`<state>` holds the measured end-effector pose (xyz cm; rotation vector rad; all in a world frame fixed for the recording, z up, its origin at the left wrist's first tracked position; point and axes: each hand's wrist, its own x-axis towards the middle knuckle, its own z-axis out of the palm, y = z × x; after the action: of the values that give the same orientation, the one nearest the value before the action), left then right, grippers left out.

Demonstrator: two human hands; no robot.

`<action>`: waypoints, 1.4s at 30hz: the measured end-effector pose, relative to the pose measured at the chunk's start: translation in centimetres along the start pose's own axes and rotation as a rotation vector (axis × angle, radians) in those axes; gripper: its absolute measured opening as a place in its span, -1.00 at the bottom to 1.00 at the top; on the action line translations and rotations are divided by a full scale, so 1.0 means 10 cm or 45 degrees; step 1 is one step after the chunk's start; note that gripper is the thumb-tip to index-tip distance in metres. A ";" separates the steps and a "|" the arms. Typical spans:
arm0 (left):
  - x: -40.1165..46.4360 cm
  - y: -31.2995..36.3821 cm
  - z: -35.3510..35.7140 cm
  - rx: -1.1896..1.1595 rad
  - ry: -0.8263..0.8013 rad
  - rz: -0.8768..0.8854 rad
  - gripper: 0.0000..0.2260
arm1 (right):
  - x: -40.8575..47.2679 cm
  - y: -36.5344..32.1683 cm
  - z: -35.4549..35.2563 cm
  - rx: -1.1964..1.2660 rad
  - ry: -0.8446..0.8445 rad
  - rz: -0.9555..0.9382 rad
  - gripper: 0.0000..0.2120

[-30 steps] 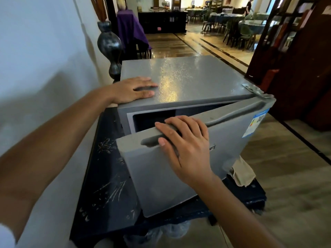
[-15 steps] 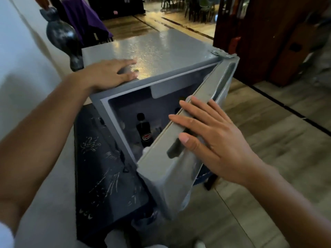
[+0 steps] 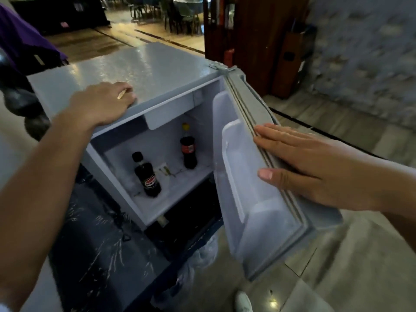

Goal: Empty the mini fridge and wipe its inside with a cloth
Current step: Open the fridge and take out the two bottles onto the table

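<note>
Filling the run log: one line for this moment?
stage: emptying not begun | door: open | left hand: flat on fridge | right hand: flat on door | inside: two bottles

Grey gloss outside, pale plastic within

The mini fridge (image 3: 144,70) has a grey top with a fine pebbled texture that catches a soft sheen. Its door (image 3: 265,199) is lined in smooth, pale moulded plastic, edged by a ribbed rubbery seal (image 3: 249,113). Two glossy plastic bottles (image 3: 147,176) of dark drink stand inside, the second at 1 o'clock from the first. The dark surface (image 3: 94,255) beneath looks lacquered, with pale scratchy markings. The floor (image 3: 349,255) at 4 o'clock is polished and reflective
</note>
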<state>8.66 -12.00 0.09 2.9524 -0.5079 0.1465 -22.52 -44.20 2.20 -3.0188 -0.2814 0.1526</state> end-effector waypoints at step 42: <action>-0.10 0.23 0.00 -0.048 -0.113 0.110 -0.38 | 1.13 2.12 0.43 -0.218 0.675 0.805 -0.19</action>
<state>6.96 -13.81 0.23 2.9117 -0.6434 0.0150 -8.16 -62.42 -5.49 -3.0404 0.7337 -0.6422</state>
